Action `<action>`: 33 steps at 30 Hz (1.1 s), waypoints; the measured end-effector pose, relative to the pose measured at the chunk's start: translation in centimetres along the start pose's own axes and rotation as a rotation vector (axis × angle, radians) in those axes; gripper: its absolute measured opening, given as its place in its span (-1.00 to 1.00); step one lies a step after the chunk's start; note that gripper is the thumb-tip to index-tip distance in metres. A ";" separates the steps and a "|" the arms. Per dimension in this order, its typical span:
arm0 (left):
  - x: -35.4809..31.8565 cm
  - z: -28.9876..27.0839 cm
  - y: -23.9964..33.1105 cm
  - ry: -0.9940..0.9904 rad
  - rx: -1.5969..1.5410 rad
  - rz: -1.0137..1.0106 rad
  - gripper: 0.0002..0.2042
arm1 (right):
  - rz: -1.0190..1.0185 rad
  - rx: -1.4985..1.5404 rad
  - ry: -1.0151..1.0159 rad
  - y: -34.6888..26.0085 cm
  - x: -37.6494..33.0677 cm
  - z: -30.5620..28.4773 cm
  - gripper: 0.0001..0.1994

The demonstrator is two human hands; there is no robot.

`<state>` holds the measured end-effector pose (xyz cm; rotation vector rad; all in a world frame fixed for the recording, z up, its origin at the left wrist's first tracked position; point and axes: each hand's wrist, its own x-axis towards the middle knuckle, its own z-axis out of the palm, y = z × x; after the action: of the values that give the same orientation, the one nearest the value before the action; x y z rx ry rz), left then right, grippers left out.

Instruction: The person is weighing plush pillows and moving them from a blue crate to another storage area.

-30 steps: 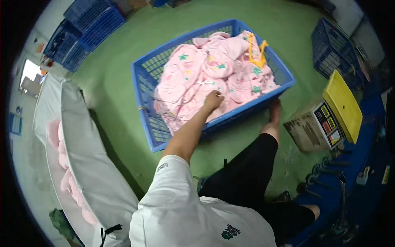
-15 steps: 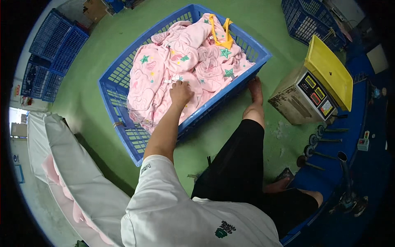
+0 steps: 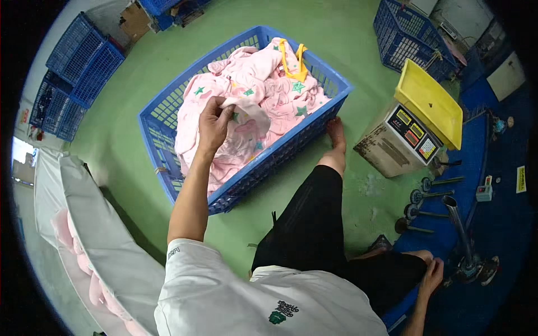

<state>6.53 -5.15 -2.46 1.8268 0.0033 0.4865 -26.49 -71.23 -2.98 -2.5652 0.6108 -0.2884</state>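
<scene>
— While we are listing the floor area, what is the left hand [image 3: 214, 120] doing?

— Item one: it is reaching into the blue plastic basket [image 3: 168, 131] and pinching a fold of pink garment [image 3: 246, 120] between thumb and fingers, lifting that edge slightly off the heap.

— Where is the garment lying?

— It is sitting on top of a pile of pink clothes with green star prints, filling the basket; a yellow strap piece [image 3: 294, 59] is lying at the far end of the pile. The basket is standing on the green floor [image 3: 129, 168], just beside the person's bare foot [image 3: 336, 131].

— And the right hand [image 3: 431, 277]?

— Item two: it is resting low at the person's side, near the knee, fingers loosely curled, holding nothing.

— Anything else?

— A scale with a yellow tray [image 3: 428, 103] is standing right of the basket; more blue crates [image 3: 75, 70] are stacking up at the far left; a white bag [image 3: 106, 246] holding pink cloth is lying to the person's left.
</scene>
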 end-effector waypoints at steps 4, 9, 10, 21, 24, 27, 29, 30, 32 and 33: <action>1.3 6.6 9.7 -0.168 -0.352 0.247 -0.91 | -0.196 0.149 -0.129 -10.9 4.7 0.5 -0.83; 0.0 12.1 21.9 -0.304 -0.498 0.288 -0.88 | -0.330 0.535 -0.449 -19.8 9.3 4.1 -0.47; -0.3 13.3 24.0 -0.326 -0.573 0.306 -0.87 | -0.325 0.604 -0.425 -20.4 10.2 5.0 -0.42; -1.0 22.4 28.9 -0.611 -0.925 0.036 -0.82 | -0.092 1.245 -0.479 -13.7 9.1 7.6 -0.57; -1.9 25.7 23.6 -0.592 -0.860 -0.122 -0.81 | 0.068 1.336 -0.237 -12.2 5.4 7.7 -0.65; -5.9 29.2 17.4 -0.500 -0.551 -0.216 -0.69 | 0.152 1.441 -0.237 -12.3 4.7 5.8 -0.66; -10.4 30.1 13.0 -0.606 -0.457 -0.286 -0.67 | 0.204 1.537 -0.230 -12.2 5.4 4.8 -0.66; -12.9 30.5 12.0 -0.672 -0.391 -0.246 -0.67 | 0.215 1.541 -0.227 -12.1 5.9 5.1 -0.66; -17.7 31.0 10.8 -0.830 -0.240 -0.282 -0.71 | 0.292 1.595 -0.198 -12.3 7.0 6.3 -0.67; -20.0 31.3 10.5 -0.885 -0.302 -0.366 -0.73 | 0.329 1.620 -0.184 -12.3 7.5 6.8 -0.67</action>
<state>-3.99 -42.08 -6.38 1.5589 -0.3156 -0.5692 -13.27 -62.32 -1.99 -0.9066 0.4014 -0.2503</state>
